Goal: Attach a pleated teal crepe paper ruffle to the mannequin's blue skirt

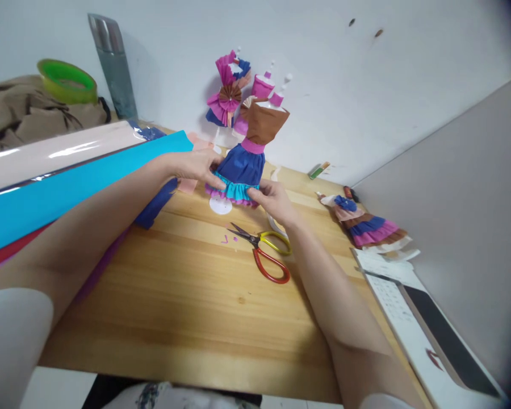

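Observation:
A small dress form point(249, 150) stands upright in the middle of the table, dressed in paper with a brown top, pink waistband, blue skirt and ruffled turquoise and purple hem. At the hem's left edge, my left hand point(202, 167) pinches the ruffle between thumb and fingers. My right hand point(275, 199) grips the ruffle from the right, its thumb in front and its fingers partly hidden behind. Below the hands lie scissors point(258, 241) with one yellow and one red handle, blades spread. Tiny purple scraps point(225, 239) are beside the blade tips. A white disc point(220, 204) lies under the hem.
More dressed forms point(230, 94) stand behind by the wall. Rolls of coloured paper point(89, 170) cover the left side, near green tape point(68, 81) and a bottle point(113, 65). Another dressed form point(366, 221) lies at right, beyond a notebook with a phone point(447, 335).

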Action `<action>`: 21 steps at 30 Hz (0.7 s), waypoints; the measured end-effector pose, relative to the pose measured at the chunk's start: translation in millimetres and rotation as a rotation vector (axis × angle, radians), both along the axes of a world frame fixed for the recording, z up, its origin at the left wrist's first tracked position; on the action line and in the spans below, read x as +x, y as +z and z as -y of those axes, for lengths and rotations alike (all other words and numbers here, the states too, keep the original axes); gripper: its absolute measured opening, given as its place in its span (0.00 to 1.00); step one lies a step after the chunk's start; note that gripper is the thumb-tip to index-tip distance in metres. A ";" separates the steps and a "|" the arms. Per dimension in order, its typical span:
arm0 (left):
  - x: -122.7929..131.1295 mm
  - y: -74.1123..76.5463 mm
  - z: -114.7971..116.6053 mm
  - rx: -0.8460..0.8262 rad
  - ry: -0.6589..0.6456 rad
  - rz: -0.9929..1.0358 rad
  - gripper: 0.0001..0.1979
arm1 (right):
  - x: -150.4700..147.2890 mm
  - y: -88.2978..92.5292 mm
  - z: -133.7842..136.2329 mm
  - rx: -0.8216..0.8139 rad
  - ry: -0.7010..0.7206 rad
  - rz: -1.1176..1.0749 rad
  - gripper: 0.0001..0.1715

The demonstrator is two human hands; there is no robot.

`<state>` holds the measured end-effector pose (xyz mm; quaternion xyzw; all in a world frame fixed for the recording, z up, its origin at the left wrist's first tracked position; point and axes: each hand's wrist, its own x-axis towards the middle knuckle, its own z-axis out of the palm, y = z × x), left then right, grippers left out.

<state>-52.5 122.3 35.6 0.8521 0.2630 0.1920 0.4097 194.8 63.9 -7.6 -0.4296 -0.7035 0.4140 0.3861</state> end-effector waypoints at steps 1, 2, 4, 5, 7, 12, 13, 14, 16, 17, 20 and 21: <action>0.4 2.3 2.5 -0.008 -0.004 0.038 0.18 | 0.2 1.8 1.4 -0.009 0.012 0.004 0.29; 1.5 4.4 5.1 -0.012 0.002 0.086 0.18 | 0.4 3.9 3.2 -0.020 0.025 0.005 0.31; 6.2 8.0 9.9 -0.005 0.044 0.189 0.19 | 0.6 8.2 7.1 -0.049 0.050 0.011 0.35; 9.6 9.2 11.8 0.009 0.076 0.237 0.20 | 0.5 10.0 9.0 -0.068 0.061 0.015 0.36; 17.7 10.4 14.5 0.054 0.141 0.317 0.21 | 0.1 12.1 11.9 -0.108 0.073 0.008 0.36; 33.7 11.5 20.6 0.120 0.278 0.462 0.16 | -1.2 8.6 7.8 -0.203 0.041 -0.125 0.35; 34.7 12.0 22.3 0.124 0.289 0.477 0.15 | -1.2 7.3 5.2 -0.203 0.028 -0.133 0.36; 34.9 12.7 24.1 0.129 0.292 0.485 0.14 | -1.2 6.1 2.4 -0.191 0.010 -0.131 0.37; 34.2 14.3 27.3 0.138 0.287 0.492 0.14 | -1.3 3.8 -3.1 -0.173 -0.046 -0.119 0.38; 33.7 15.0 28.5 0.138 0.283 0.493 0.14 | -1.6 2.6 -5.3 -0.188 -0.083 -0.119 0.38; 33.0 16.6 30.5 0.134 0.283 0.495 0.15 | -4.4 -0.8 -8.6 -0.393 -0.177 -0.133 0.35; 33.2 16.9 30.8 0.139 0.288 0.494 0.14 | -5.9 -1.9 -8.5 -0.489 -0.188 -0.140 0.34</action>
